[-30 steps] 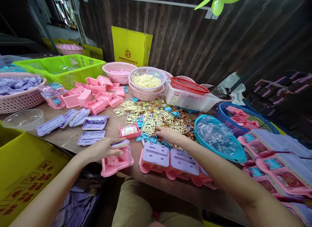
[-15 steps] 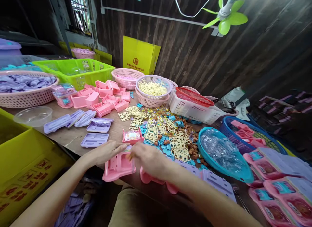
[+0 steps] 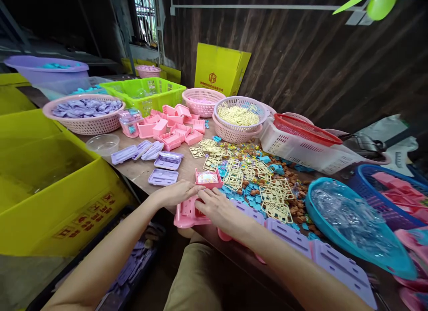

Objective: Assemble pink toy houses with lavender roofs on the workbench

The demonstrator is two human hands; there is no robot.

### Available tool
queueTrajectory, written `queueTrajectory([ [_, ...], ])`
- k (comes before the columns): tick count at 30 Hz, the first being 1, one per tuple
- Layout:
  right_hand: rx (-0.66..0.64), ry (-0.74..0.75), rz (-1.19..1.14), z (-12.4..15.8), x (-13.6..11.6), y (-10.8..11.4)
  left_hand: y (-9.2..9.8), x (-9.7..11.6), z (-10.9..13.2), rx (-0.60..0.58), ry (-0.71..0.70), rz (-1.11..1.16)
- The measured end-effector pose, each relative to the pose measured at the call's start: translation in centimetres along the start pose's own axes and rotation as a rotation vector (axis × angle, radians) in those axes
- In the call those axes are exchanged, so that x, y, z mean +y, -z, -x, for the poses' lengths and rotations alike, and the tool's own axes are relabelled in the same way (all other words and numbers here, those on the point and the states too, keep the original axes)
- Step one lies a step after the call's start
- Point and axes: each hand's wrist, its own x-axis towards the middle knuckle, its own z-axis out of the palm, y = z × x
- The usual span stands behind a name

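A pink molded plastic case [image 3: 189, 216] lies at the table's front edge with its hollow side up. My left hand [image 3: 175, 193] grips its far left edge, fingers stretched along the rim. Over the case's right half, my right hand [image 3: 220, 210] has its fingers bent and pressed down into it. A small reddish-brown bit shows under those fingertips, too covered to name. Just behind the hands sits a small pink box [image 3: 209, 179] with a clear packet inside. Right of the case, a row of purple panels [image 3: 287, 235] on pink parts is partly hidden by my right forearm.
Cream plastic frames [image 3: 276, 193], blue bits and brown pieces spread over the table. Pink boxes [image 3: 175, 128] and purple trays [image 3: 163, 177] lie left. A blue basin [image 3: 357, 228] of clear plastic stands right; yellow cartons [image 3: 83, 204] stand at left.
The view has swung left, so things appear farther right. My right hand has lowered its fingers into the pink case; the brown piece seen at its fingertips is now mostly covered.
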Motion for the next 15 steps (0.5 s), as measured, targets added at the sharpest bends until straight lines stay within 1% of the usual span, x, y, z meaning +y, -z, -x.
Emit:
queueTrajectory([
  [3,0.015,0.065,0.091,-0.3,-0.1,-1.1,0.2,0.2,0.0,-0.038,0.053,0.051],
  [7,0.007,0.11,0.083,-0.1,0.1,-1.7,0.4,0.6,0.0,-0.046,0.1,0.032],
  [12,0.009,0.105,0.032,0.2,0.1,-1.1,0.5,0.8,-0.1,-0.04,0.1,0.063],
  [14,0.059,0.097,-0.026,0.7,0.2,-0.7,0.4,0.7,0.0,-0.036,0.095,0.075],
  [15,0.113,0.062,-0.062,1.1,0.2,-0.6,0.4,0.7,0.0,-0.034,0.09,0.077],
])
